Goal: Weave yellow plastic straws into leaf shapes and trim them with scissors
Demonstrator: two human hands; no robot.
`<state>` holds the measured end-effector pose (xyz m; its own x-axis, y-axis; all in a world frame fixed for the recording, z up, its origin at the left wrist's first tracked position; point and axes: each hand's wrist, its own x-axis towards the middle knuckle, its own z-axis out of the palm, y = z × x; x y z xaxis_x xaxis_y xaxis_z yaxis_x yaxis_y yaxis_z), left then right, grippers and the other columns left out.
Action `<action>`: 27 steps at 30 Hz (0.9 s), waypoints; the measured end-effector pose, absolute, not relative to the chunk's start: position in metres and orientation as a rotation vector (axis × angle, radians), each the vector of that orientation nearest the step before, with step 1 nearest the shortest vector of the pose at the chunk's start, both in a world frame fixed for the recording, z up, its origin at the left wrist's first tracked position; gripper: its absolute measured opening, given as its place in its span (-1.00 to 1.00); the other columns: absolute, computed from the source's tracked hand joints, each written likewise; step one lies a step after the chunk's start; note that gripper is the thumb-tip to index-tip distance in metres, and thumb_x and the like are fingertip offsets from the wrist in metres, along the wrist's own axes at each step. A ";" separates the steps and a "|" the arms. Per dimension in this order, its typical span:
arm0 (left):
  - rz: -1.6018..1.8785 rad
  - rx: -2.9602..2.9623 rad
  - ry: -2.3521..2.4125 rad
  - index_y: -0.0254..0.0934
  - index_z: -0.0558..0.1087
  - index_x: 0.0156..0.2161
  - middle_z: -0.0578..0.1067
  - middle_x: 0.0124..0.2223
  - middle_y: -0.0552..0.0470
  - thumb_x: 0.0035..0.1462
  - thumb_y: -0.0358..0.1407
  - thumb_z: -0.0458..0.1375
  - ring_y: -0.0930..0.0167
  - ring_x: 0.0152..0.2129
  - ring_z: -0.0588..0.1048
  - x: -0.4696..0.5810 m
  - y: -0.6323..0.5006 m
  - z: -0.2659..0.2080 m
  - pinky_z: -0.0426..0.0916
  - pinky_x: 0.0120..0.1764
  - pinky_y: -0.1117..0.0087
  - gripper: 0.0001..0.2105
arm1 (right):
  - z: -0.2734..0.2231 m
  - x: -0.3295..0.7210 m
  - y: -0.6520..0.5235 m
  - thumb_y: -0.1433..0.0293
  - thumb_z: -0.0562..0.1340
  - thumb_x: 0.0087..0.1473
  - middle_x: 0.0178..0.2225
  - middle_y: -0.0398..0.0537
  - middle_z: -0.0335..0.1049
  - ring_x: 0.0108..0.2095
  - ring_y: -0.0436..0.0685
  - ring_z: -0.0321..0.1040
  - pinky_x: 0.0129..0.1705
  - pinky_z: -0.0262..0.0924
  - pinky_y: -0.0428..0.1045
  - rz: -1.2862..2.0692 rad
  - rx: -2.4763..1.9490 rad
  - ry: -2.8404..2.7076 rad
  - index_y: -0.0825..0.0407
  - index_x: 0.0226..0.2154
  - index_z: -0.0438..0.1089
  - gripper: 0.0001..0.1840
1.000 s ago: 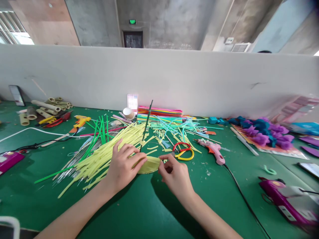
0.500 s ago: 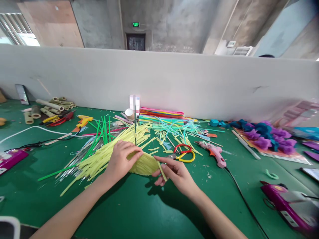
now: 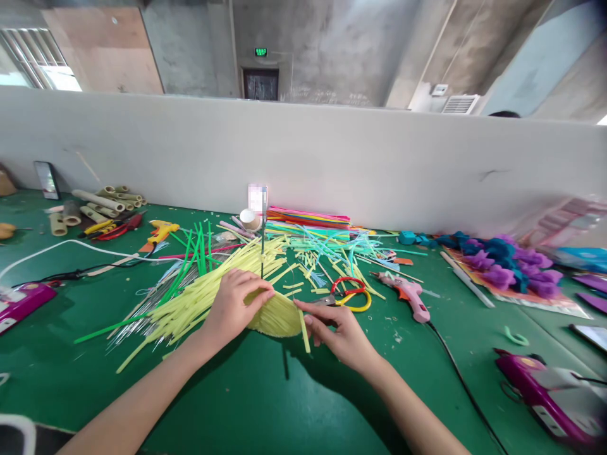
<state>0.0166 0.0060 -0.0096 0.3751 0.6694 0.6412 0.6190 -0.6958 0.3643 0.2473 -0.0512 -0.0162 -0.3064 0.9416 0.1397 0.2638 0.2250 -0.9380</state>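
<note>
Between my hands is a yellow-green oval piece (image 3: 277, 317), built of side-by-side fuzzy strips like pipe cleaners, with a dark thin stem (image 3: 262, 253) rising behind it. My left hand (image 3: 233, 304) pinches its left end between thumb and fingers. At its right end my right hand (image 3: 334, 327) is closed, thumb and fingertips together at a short yellow strip (image 3: 304, 330) that hangs down from the edge. A fine wire shows above the right fingertips. Behind the left hand lies a heap of yellow pipe cleaners (image 3: 208, 284).
Red-and-yellow-handled scissors (image 3: 353, 297) and a pink glue gun (image 3: 410, 294) lie to the right, its cord running forward. A yellow glue gun (image 3: 162, 230), pliers (image 3: 118, 226) and bamboo tubes (image 3: 102, 201) are at left. Purple power strips (image 3: 540, 392) sit at both sides. A white partition (image 3: 332, 158) closes the back.
My right fingers have drawn in at the piece's right edge, and the short strip now hangs more upright. The left hand keeps its pinch. The view has shifted slightly.
</note>
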 end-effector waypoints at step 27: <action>1.212 2.567 1.109 -0.18 0.50 -0.27 0.54 -0.30 0.05 0.19 -0.26 0.15 0.37 -0.30 0.46 0.020 0.002 -0.006 0.26 -0.09 0.25 -0.90 | -0.035 0.230 -0.044 0.23 0.26 0.08 -0.38 -0.08 0.30 -0.45 0.01 0.22 -0.49 0.11 -0.09 0.693 -1.151 -1.553 0.00 -0.37 0.52 -0.81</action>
